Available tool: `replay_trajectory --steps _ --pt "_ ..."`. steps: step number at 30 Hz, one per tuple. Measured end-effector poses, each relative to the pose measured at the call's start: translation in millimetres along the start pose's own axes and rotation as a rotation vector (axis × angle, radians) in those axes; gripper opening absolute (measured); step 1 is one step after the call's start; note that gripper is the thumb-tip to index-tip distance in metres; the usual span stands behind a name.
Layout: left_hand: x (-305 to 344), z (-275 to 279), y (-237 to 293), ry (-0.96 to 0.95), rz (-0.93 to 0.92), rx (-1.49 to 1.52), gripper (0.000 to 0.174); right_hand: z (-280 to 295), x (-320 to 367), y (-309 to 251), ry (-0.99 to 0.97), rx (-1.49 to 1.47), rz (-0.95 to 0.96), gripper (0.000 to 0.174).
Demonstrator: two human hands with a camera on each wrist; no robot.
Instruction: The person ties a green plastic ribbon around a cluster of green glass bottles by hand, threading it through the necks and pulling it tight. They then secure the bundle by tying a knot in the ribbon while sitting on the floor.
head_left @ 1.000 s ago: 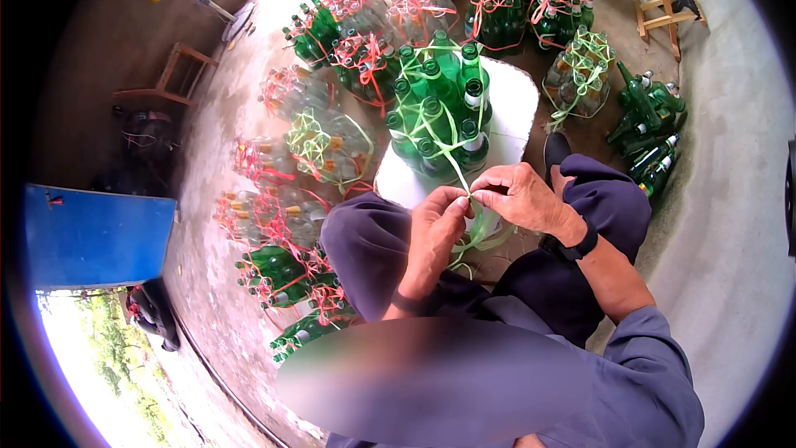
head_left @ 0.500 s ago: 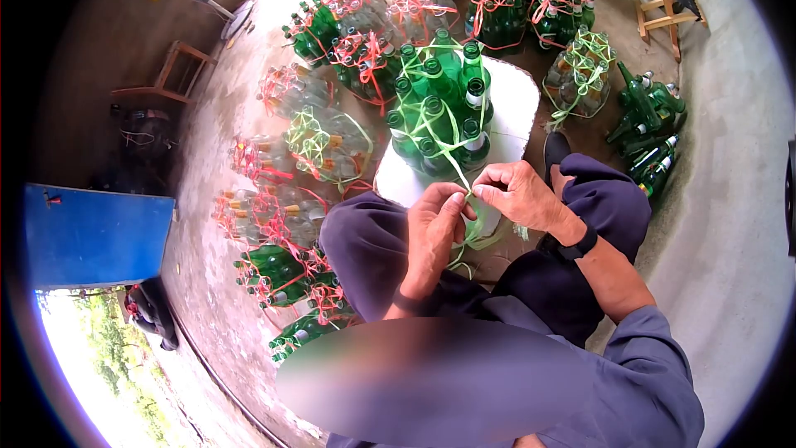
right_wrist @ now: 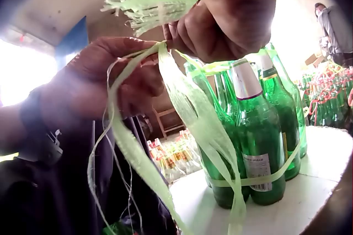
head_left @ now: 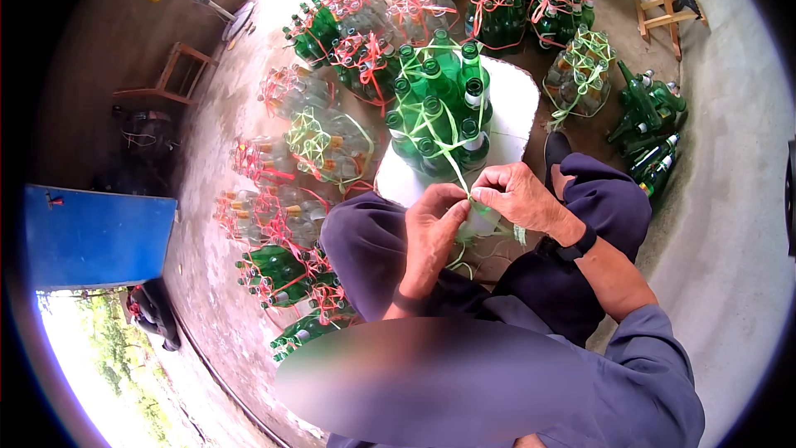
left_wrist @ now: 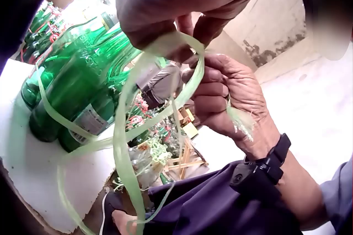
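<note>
A bundle of green glass bottles (head_left: 444, 108) stands on a white-topped support (head_left: 514, 116), laced round the necks and lower sides with pale green plastic twine (left_wrist: 129, 130). Just in front of the bundle, my left hand (head_left: 431, 228) and right hand (head_left: 528, 197) meet at a taut strand running from the necks. The left hand pinches the twine between thumb and fingers. Against it, the right hand (left_wrist: 234, 94) also pinches twine, and a frayed end (right_wrist: 151, 3) sticks out of its curled fingers. Wide loops hang below both hands. The crossing at the fingertips is partly hidden by the fingers.
More tied bottle bundles (head_left: 356, 58) stand to the left and beyond, mostly in red twine. A clear-bottle bundle (head_left: 580, 75) in green twine and loose green bottles (head_left: 651, 112) lie at right. A folding stool (head_left: 670, 8) stands near the wall; a blue panel (head_left: 99, 236) is at left.
Both hands stay at the same spot while the left fingers shift slightly on the twine. The hanging loop below has changed shape, and the frayed end now shows beneath the right hand.
</note>
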State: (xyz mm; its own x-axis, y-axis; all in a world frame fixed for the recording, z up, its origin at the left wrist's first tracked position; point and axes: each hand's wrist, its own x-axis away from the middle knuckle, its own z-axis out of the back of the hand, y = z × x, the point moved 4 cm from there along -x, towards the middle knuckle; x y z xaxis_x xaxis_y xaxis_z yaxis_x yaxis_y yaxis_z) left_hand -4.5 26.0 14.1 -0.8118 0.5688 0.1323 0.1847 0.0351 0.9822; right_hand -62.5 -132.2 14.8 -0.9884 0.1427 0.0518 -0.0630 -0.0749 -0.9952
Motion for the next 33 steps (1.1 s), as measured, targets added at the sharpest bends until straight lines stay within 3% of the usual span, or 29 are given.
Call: replay_trajectory --steps 6,17,22,31,33 --pt "3 -2 2 -0.028 0.084 0.068 0.009 -1 -1 5 0.012 -0.019 0.046 0.015" --pt "-1 -1 -5 -0.005 -0.058 -0.286 0.007 -7 0 8 0.011 -0.004 0.043 0.014" --pt "-2 -2 -10 -0.027 -0.058 -0.219 0.008 -7 0 4 0.006 0.004 0.050 0.017" --pt "0 -2 -7 -0.036 -0.010 -0.140 0.007 -9 -5 6 -0.019 -0.130 -0.037 0.022" --pt "0 -2 -5 -0.034 -0.008 -0.123 0.008 -11 -6 11 -0.048 -0.309 -0.177 0.018"
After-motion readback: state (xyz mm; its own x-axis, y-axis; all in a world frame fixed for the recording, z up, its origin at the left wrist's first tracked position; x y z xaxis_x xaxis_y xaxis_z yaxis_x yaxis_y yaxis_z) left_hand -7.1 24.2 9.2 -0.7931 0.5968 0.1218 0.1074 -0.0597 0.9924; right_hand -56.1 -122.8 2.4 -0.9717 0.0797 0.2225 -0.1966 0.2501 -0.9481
